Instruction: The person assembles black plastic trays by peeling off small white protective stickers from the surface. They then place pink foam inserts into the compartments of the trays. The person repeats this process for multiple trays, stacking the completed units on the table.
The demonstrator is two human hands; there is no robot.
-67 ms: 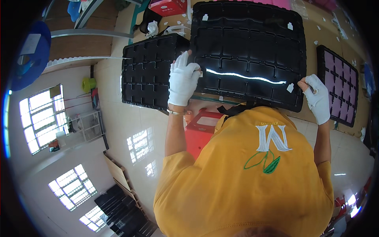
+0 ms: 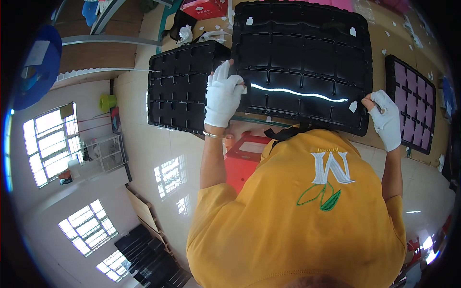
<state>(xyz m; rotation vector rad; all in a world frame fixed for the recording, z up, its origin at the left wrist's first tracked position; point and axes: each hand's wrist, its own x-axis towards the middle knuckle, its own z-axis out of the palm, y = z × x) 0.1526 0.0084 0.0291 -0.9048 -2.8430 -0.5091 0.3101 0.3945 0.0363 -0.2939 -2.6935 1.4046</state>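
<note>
- Gloves of white fabric cover both hands, which grip a large black moulded plastic tray (image 2: 302,62) with a grid of shallow compartments, lying on a brown cardboard-covered table (image 2: 384,48).
- Left hand (image 2: 222,96) is closed over the tray's left edge, fingers curled onto its face.
- Right hand (image 2: 384,117) pinches the tray's near right corner.
- Left of this tray sits a stack of similar black trays (image 2: 180,86); right of it, a black tray with pink inserts (image 2: 415,108).
- Small white paper tabs (image 2: 353,31) dot the large tray.

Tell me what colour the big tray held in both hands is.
Glossy black, seen best in the head view: the big tray.
</note>
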